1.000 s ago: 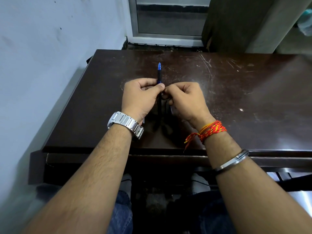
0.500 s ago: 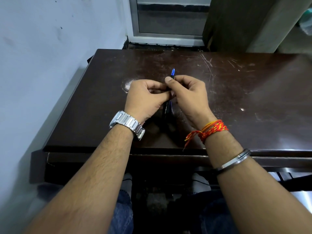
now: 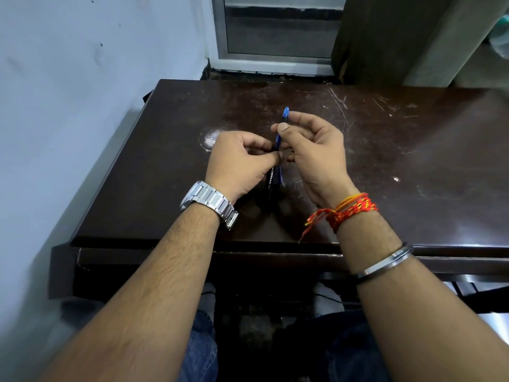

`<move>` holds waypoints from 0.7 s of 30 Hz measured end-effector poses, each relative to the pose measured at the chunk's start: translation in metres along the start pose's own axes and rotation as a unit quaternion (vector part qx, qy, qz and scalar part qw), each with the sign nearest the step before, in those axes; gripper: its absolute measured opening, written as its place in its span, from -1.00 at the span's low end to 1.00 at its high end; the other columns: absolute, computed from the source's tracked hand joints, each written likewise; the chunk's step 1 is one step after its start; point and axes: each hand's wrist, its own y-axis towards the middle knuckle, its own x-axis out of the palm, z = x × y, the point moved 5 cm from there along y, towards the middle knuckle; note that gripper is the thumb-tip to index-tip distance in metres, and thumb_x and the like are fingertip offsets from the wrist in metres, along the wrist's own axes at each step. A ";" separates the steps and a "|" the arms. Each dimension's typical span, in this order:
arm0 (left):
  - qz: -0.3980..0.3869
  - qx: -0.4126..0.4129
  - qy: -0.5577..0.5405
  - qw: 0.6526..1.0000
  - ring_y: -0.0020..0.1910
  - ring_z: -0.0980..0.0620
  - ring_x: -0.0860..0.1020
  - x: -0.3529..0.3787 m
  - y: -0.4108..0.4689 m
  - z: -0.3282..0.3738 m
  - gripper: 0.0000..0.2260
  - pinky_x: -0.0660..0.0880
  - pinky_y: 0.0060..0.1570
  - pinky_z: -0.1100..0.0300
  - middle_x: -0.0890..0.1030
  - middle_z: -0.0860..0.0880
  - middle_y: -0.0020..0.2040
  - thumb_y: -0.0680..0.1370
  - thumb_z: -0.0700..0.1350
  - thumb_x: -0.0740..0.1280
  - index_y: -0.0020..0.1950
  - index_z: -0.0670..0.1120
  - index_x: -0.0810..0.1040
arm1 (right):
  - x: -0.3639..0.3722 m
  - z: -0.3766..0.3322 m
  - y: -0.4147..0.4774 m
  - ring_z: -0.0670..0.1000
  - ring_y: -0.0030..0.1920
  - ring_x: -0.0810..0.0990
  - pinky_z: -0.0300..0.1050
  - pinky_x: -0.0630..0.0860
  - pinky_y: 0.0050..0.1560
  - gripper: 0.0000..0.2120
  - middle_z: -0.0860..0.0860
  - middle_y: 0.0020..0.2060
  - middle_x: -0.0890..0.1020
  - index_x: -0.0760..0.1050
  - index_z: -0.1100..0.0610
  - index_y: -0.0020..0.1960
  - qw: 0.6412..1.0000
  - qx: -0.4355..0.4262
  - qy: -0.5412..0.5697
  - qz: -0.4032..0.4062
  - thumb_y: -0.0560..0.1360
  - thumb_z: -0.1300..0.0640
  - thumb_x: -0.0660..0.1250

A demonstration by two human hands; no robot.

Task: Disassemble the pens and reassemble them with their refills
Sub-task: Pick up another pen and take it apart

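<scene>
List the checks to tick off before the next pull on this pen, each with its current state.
1. Left hand pinching the black pen barrel: ok.
2. Right hand pinching the blue part: ok.
3. Pen held above the dark wooden table, not resting on it: ok.
4. Blue part already separated from barrel: cannot tell, fingers hide the joint.
5. Refill visible: cannot tell.

Bare forearms: a silver link watch [image 3: 210, 201] left, red-orange threads [image 3: 349, 209] and steel bangle [image 3: 385, 264] right.
</scene>
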 end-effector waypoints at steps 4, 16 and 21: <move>-0.012 0.007 -0.009 1.000 -0.34 0.05 0.67 -0.001 -0.001 0.003 -0.84 0.61 -0.30 0.10 0.72 -0.02 -0.28 0.32 -0.15 0.58 -0.18 0.02 0.69 | -0.003 -0.001 0.001 -0.14 -0.36 0.62 -0.28 0.52 -0.40 -0.85 -0.01 -0.28 0.72 0.55 0.13 0.05 1.000 -0.001 -0.004 0.021 0.50 0.27 0.42; 0.061 -0.015 0.065 0.996 -0.42 0.06 0.65 -0.011 0.004 -0.004 -0.90 0.67 -0.25 0.02 0.68 0.01 -0.41 0.30 -0.15 0.52 -0.23 -0.01 0.68 | -0.026 -0.006 0.009 -0.11 -0.27 0.65 -0.11 0.64 -0.13 -0.88 -0.03 -0.28 0.70 0.59 0.07 -0.06 0.986 -0.046 -0.087 0.134 0.44 0.18 0.49; 0.102 -0.028 0.061 0.993 -0.42 0.03 0.66 -0.016 0.005 -0.006 -0.90 0.68 -0.18 -0.04 0.68 0.00 -0.41 0.29 -0.12 0.51 -0.30 0.04 0.63 | -0.027 0.011 0.008 -0.13 -0.28 0.64 -0.41 0.55 -0.20 -0.91 -0.03 -0.28 0.71 0.69 0.06 -0.16 0.926 0.024 -0.363 0.104 0.35 0.08 0.47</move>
